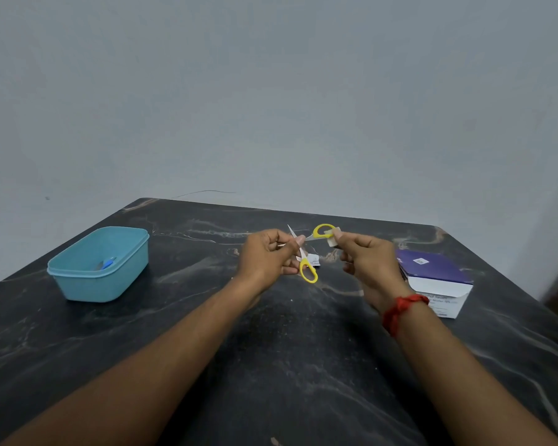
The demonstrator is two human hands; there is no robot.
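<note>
Small scissors (307, 271) with yellow handles are held spread wide above the dark marble table (271, 365). My left hand (266, 257) pinches them near the pivot, one blade pointing up and one yellow loop hanging below. My right hand (366, 262) pinches a small white folded pad (331, 239) against the other yellow loop. A small torn white wrapper (314, 259) lies on the table behind the scissors.
A light blue plastic tub (78, 284) at the left holds a small blue item (107, 263). A purple and white cardboard box (438, 281) sits at the right, close to my right wrist. A grey wall stands behind the table's far edge.
</note>
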